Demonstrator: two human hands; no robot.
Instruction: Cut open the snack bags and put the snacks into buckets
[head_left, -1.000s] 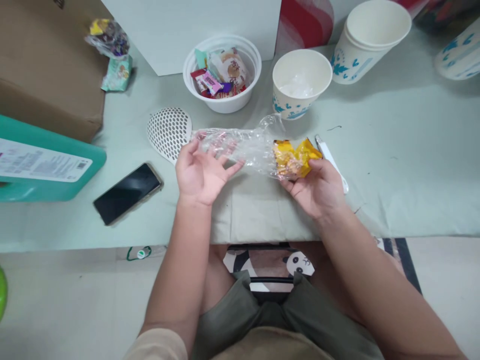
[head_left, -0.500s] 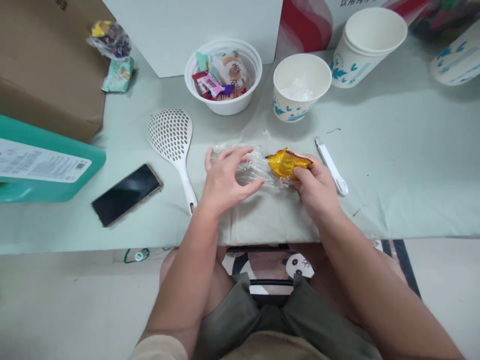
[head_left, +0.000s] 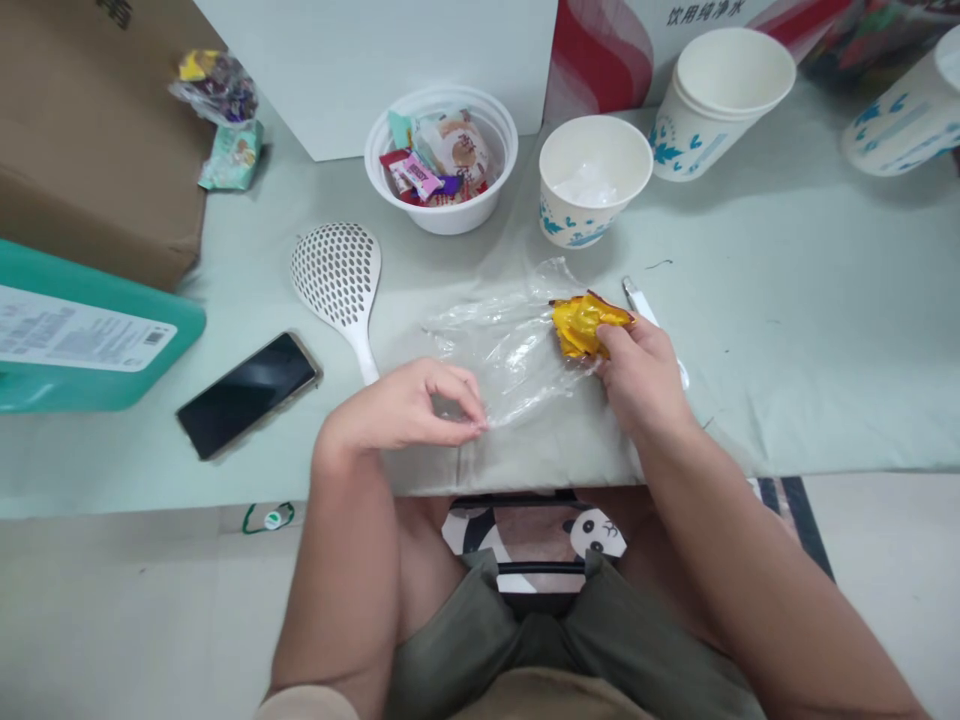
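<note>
A clear plastic bag (head_left: 510, 345) lies crumpled on the pale green table (head_left: 787, 330) in front of me. My left hand (head_left: 409, 405) pinches its near corner, fingers closed together. My right hand (head_left: 637, 375) is closed on a yellow wrapped snack (head_left: 581, 322) at the bag's right end. A white slotted spoon (head_left: 339, 280) lies just left of the bag, and a small white tool (head_left: 637, 298) shows behind my right hand.
A white bowl of wrapped snacks (head_left: 441, 160) and paper cups (head_left: 592, 180) (head_left: 724, 90) stand at the back. A black phone (head_left: 247, 392), a teal box (head_left: 82, 335) and a cardboard box (head_left: 90, 130) sit at the left. A panda-print bag (head_left: 540, 530) lies under the table edge.
My left hand has drawn back toward me, pulling the bag's corner and spreading the plastic flat. The right hand stays on the yellow snack, shifted slightly.
</note>
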